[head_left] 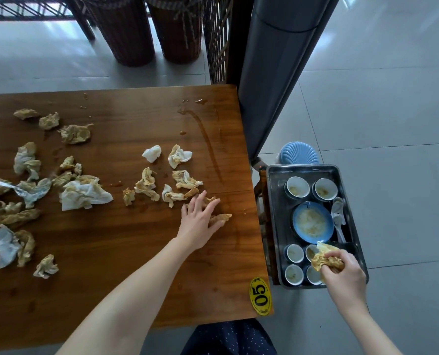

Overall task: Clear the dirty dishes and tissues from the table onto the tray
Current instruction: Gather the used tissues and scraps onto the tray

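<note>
Lying loose across the left of the wooden worktop [115,252] is a heap of crumpled tissues [82,193], most stained yellow-brown and a few still partly white, with a silvery foil strip [9,187] among them. Further right, near the middle, a smaller cluster of tissues [180,175] sits apart from the heap, and a thin streak of spilled liquid [208,139] runs down the wood beyond it. The left hand [200,221] reaches in palm down near the worktop's right edge, its fingers straight and spread apart, pressing flat on a stained tissue [223,217] that pokes out from under them. A yellow oval tag [260,295] reading 05 sits at the near right corner of the worktop. Just beside that edge stands a steel tray [280,213], already loaded: two small bowls [297,187] at its far end, a blue plate [313,221] smeared with residue in the middle, white spoons [338,213] along its right side, and four more little cups [294,253] at the near end. The right hand [344,272] hangs over the tray's near right corner, fingers curled and clamped on a brown-stained tissue wad [326,257] held above the cups. A blue stool [300,152] shows just past the tray's far rim
</note>
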Motion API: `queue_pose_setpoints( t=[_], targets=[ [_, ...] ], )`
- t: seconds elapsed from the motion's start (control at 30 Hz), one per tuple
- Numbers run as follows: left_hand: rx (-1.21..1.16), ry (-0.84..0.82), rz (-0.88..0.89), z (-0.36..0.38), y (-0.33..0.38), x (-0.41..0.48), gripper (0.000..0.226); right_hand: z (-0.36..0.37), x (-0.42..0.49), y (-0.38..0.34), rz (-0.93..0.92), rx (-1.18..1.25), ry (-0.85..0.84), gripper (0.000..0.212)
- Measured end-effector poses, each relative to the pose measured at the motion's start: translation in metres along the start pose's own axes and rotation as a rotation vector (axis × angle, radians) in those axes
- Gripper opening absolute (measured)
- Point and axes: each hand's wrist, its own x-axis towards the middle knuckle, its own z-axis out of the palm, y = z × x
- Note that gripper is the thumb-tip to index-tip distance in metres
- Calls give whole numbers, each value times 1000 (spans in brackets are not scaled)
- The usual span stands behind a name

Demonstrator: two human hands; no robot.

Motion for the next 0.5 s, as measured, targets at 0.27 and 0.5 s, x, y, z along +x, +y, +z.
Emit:
queue_pose_setpoints(
  t=[0.27, 0.5],
  targets=[
    [-312, 211, -61, -1, -2, -7, 38, 3, 2, 2, -17, -23, 1, 34],
    [-499, 314, -113, -21, 7, -6, 38, 4, 12, 1, -14, 7, -30, 31]
  ],
)
